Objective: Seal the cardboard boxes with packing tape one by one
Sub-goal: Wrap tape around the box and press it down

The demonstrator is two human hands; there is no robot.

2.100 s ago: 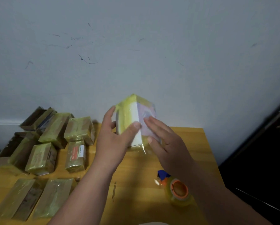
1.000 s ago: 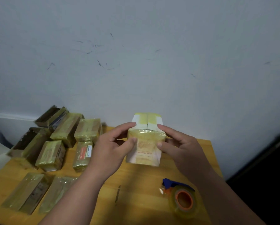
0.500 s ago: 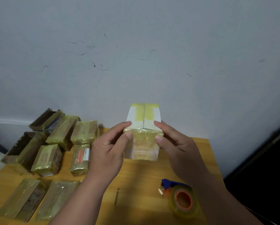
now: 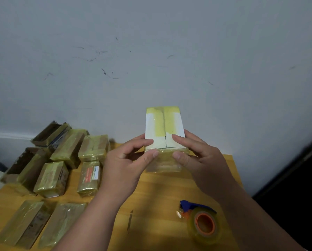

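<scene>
Two hands, left hand (image 4: 123,164) and right hand (image 4: 199,160), pinched one taped white box (image 4: 164,127); one tape roll (image 4: 204,224) lay nearby.

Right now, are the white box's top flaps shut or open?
Shut: the white cardboard box shows both flaps meeting flat along the centre seam, yellowish tape across it.

The box (image 4: 164,127) stood toward the back of the worktop (image 4: 157,196), close before the wall (image 4: 151,51), held between the left hand (image 4: 122,163) on its left side and the right hand (image 4: 200,160) on its right. Left of it lay a cluster of wrapped boxes (image 4: 61,160), reaching from the wall to the worktop's near edge. The tape roll (image 4: 204,225) lay on the worktop to the near right, below the right forearm.
</scene>
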